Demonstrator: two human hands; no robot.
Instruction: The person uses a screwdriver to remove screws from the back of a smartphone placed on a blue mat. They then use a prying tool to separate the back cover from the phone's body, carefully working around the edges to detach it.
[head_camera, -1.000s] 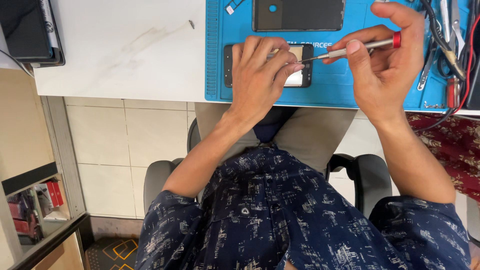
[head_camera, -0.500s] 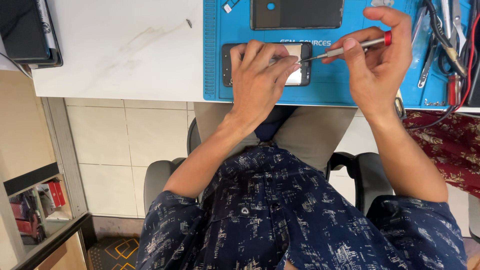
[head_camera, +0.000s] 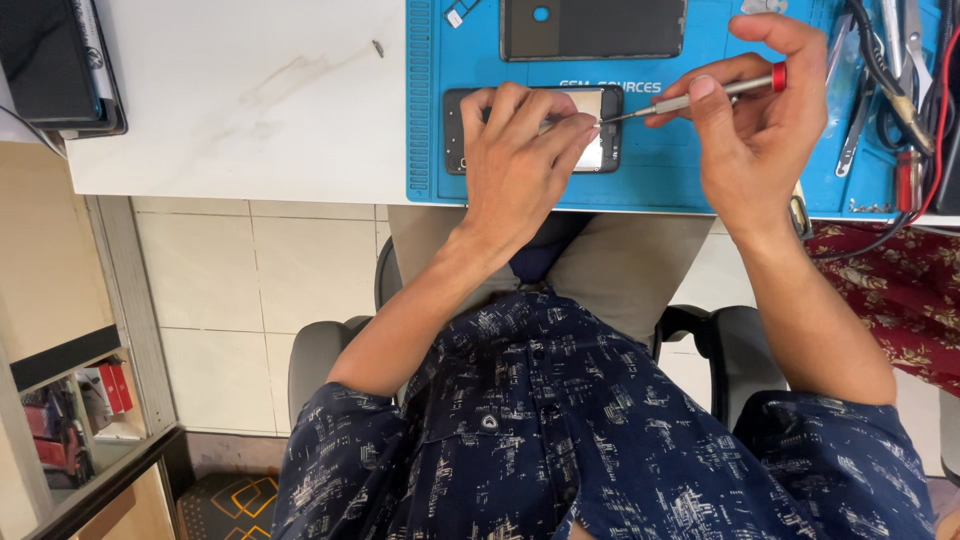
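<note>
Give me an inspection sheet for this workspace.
Surface: white table with a blue repair mat on it.
Job's things: opened phone on the mat; red-capped screwdriver, tip at the phone's edge.
Clutter: dark back cover, tweezers, dark device on the table's corner.
Grips: left hand presses the phone; right hand holds the screwdriver.
Cables: red and black leads at the mat's side.
Surroundings: tiled floor, chair.

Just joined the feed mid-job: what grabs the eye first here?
The bright blue work mat on the white table stands out. On it the left hand presses down on an opened phone, while the right hand aims a red-capped precision screwdriver at its right end. A dark back cover lies just above.
</note>
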